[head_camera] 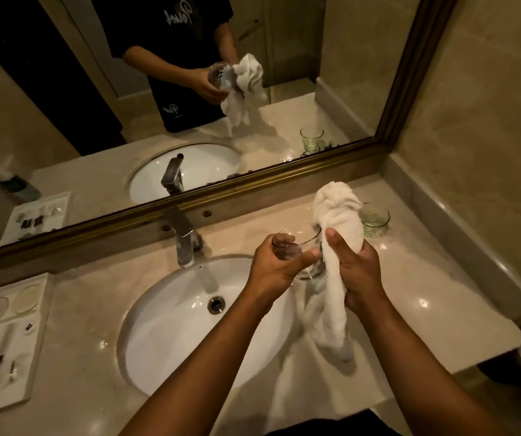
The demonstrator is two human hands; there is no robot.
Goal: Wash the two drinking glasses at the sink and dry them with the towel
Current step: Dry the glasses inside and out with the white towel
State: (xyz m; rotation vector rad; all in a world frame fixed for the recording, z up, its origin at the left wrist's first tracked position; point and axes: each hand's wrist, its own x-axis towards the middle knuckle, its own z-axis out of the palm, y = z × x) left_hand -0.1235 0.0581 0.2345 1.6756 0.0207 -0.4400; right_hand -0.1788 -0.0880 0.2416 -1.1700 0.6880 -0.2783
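Note:
My left hand (274, 264) grips a clear drinking glass (300, 247) lying on its side above the right edge of the sink (158, 313). My right hand (358, 272) holds a white towel (339, 215) bunched against the glass's open end, and the towel's tail hangs down over the counter. A second glass (374, 219) stands upright on the counter at the back right, just behind the towel.
A chrome faucet (183, 237) stands behind the white basin, with no water running. A white tray (4, 338) with small toiletry items sits at the left of the beige stone counter (410, 309). A framed mirror (252, 184) backs the counter. A wall closes the right side.

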